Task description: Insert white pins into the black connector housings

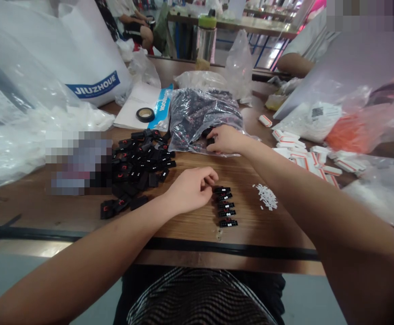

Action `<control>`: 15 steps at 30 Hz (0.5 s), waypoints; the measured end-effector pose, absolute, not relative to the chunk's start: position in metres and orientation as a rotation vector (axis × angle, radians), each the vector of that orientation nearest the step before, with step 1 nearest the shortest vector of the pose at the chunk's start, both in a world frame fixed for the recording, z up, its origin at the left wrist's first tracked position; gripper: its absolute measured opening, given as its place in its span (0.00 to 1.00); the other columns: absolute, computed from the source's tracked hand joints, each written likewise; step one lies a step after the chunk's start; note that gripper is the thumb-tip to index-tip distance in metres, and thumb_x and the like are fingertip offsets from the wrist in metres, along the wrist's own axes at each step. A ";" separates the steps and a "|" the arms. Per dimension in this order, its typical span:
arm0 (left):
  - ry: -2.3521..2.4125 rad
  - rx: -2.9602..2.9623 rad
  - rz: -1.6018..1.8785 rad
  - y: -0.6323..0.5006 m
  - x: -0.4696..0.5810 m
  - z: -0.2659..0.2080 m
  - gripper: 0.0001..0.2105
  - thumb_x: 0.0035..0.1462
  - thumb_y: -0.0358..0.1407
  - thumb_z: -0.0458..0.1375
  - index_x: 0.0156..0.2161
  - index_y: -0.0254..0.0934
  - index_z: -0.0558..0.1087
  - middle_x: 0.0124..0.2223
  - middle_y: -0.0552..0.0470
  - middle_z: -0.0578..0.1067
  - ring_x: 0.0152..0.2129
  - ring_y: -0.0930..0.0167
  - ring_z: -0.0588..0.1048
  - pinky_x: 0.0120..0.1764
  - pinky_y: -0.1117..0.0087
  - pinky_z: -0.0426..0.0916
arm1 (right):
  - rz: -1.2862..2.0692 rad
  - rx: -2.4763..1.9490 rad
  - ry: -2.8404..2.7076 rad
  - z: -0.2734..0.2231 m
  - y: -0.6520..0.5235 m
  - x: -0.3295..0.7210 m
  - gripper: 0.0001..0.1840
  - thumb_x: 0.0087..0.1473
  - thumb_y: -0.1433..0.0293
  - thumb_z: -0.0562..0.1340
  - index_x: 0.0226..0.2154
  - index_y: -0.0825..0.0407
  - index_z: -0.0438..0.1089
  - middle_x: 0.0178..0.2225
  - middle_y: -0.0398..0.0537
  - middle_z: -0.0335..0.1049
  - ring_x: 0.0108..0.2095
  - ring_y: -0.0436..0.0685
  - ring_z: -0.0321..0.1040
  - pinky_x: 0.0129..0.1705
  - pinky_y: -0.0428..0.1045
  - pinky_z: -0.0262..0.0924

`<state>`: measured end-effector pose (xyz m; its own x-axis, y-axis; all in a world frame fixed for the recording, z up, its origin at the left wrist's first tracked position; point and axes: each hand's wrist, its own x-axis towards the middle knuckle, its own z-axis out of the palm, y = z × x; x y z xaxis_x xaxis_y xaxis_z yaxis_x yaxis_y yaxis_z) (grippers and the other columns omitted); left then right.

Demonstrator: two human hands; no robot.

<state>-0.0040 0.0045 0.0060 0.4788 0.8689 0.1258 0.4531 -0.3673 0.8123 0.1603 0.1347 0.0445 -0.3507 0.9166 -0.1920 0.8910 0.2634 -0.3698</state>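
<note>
My right hand (pixel 225 139) reaches to the near edge of a clear plastic bag (pixel 197 108) filled with black parts. Its thumb and fingers close around a black connector housing (pixel 210 141) at the bag's mouth. My left hand (pixel 195 187) rests low over the table, fingers loosely curled, thumb apart from the fingertips, nothing visible between them. Just right of it lies a short column of several black connector housings (pixel 226 205), each with white dots on its face. A small heap of tiny white pieces (pixel 267 197) lies further right, under the right forearm's left side.
A pile of black housings (pixel 142 162) covers the left middle of the table. Black tape (pixel 145 114) sits on a booklet (pixel 132 106). White-and-orange pieces (pixel 305 158) lie right, plastic bags (pixel 379 189) beyond. A bottle (pixel 206 43) stands behind; a person's arm (pixel 294 63) shows back right.
</note>
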 end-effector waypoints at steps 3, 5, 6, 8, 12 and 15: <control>1.115 1.866 0.834 0.006 -0.002 0.002 0.08 0.53 0.26 0.56 0.38 0.37 0.73 0.33 0.53 0.77 0.26 0.74 0.73 0.30 0.73 0.67 | 0.524 -1.791 -2.462 0.042 0.134 0.167 0.26 0.45 0.69 0.67 0.50 0.54 0.74 0.27 0.45 0.75 0.28 0.55 0.71 0.34 0.50 0.63; 1.112 1.816 0.874 0.007 0.000 0.000 0.06 0.55 0.28 0.57 0.38 0.37 0.73 0.31 0.54 0.76 0.26 0.74 0.73 0.30 0.73 0.67 | 0.431 -1.773 -2.485 0.041 0.135 0.171 0.25 0.44 0.69 0.68 0.48 0.52 0.75 0.32 0.47 0.76 0.33 0.57 0.72 0.38 0.50 0.63; 1.114 1.802 0.882 0.007 0.000 0.000 0.05 0.56 0.29 0.57 0.38 0.37 0.73 0.31 0.54 0.77 0.26 0.74 0.73 0.30 0.73 0.67 | 0.384 -1.760 -2.491 0.040 0.136 0.173 0.23 0.44 0.69 0.68 0.46 0.51 0.76 0.35 0.48 0.76 0.36 0.58 0.72 0.40 0.51 0.63; 1.122 1.788 0.897 0.006 0.001 -0.001 0.04 0.57 0.30 0.58 0.37 0.37 0.73 0.31 0.54 0.77 0.26 0.74 0.74 0.30 0.73 0.67 | 0.312 -1.751 -2.494 0.041 0.139 0.177 0.19 0.45 0.69 0.67 0.44 0.51 0.77 0.36 0.48 0.77 0.38 0.59 0.72 0.41 0.51 0.63; 1.118 1.806 0.947 0.007 0.001 -0.004 0.03 0.58 0.31 0.58 0.37 0.37 0.74 0.31 0.55 0.77 0.27 0.74 0.74 0.31 0.73 0.68 | 0.498 -1.778 -2.404 0.044 0.141 0.182 0.15 0.47 0.69 0.67 0.40 0.52 0.76 0.30 0.47 0.76 0.30 0.56 0.71 0.36 0.51 0.64; 1.178 1.847 1.007 0.010 0.000 -0.005 0.03 0.58 0.30 0.59 0.38 0.37 0.74 0.33 0.54 0.77 0.26 0.74 0.74 0.32 0.73 0.68 | 0.602 -1.673 -2.297 0.047 0.129 0.184 0.14 0.45 0.70 0.69 0.38 0.54 0.76 0.29 0.47 0.76 0.29 0.56 0.71 0.34 0.51 0.65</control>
<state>-0.0004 0.0103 -0.0051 0.2790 0.9317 0.2324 0.3744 -0.3284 0.8672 0.1839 0.1288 0.0474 -0.3179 0.9468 -0.0499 0.8497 0.2611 -0.4581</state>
